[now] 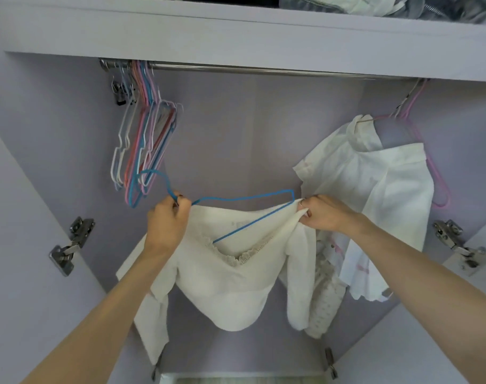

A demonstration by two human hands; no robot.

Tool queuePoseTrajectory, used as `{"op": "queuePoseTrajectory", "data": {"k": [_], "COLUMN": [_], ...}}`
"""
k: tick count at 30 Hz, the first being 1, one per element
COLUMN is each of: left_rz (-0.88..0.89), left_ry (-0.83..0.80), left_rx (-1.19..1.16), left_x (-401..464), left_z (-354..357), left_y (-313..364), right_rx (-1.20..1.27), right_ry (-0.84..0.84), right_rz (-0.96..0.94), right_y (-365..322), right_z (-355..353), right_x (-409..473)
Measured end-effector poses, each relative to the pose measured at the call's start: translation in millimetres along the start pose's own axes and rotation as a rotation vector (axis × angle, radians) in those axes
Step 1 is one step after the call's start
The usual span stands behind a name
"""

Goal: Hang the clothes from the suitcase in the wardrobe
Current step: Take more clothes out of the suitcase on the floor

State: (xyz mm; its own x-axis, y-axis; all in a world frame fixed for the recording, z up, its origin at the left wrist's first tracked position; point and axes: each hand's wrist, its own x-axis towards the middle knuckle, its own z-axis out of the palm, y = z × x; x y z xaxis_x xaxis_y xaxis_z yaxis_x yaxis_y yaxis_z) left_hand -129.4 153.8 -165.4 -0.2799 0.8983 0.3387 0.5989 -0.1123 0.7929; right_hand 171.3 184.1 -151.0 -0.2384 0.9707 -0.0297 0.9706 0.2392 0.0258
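Note:
I face the open wardrobe, its metal rail (264,70) running across the top. My left hand (167,220) grips the neck of a blue wire hanger (247,197) just below its hook. A cream knitted top (230,284) with a lace-trimmed neckline hangs partly over that hanger. My right hand (323,214) pinches the top's right shoulder beside the hanger's right end. The hanger's lower bar slants down inside the neckline. The hanger is held below the rail, apart from it. No suitcase is in view.
Several bare coloured hangers (145,145) bunch at the rail's left end. A white shirt (375,184) hangs on a pink hanger at the right, with more pale garments below it. Door hinges (70,245) sit on both side walls. Folded items lie on the upper shelf (375,4).

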Motion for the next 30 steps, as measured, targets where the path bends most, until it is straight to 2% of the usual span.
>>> {"op": "queuePoseTrajectory", "data": {"k": [6,10,16,22,26,28,30], "left_rz": [0.091,0.147,0.175,0.098,0.115,0.163,0.248], "left_ry": [-0.099,-0.13,-0.2,-0.169,-0.207,-0.227,-0.141], "left_rx": [0.123,0.141,0.168,0.102,0.088,0.221,0.424], "left_x": [-2,0,1,3,-2,-3,3], "left_z": [15,22,22,9,7,4,-2], "left_y": [-1,6,19,22,23,8,-17], "right_rx": [-0.032,-0.086,-0.011,0.571,0.574,0.594,0.632], "right_ry": [0.01,0.004,0.146,0.119,0.216,0.316,0.411], "right_rz": [-0.066,-0.175,-0.347,-0.133,-0.006,0.058,0.118], "right_y": [-12,-29,-68,-86,-92,-88,-77], "right_z": [-24,-28,-23,-1,16,15,13], "right_x": [-2,0,1,7,13,13,10]}}
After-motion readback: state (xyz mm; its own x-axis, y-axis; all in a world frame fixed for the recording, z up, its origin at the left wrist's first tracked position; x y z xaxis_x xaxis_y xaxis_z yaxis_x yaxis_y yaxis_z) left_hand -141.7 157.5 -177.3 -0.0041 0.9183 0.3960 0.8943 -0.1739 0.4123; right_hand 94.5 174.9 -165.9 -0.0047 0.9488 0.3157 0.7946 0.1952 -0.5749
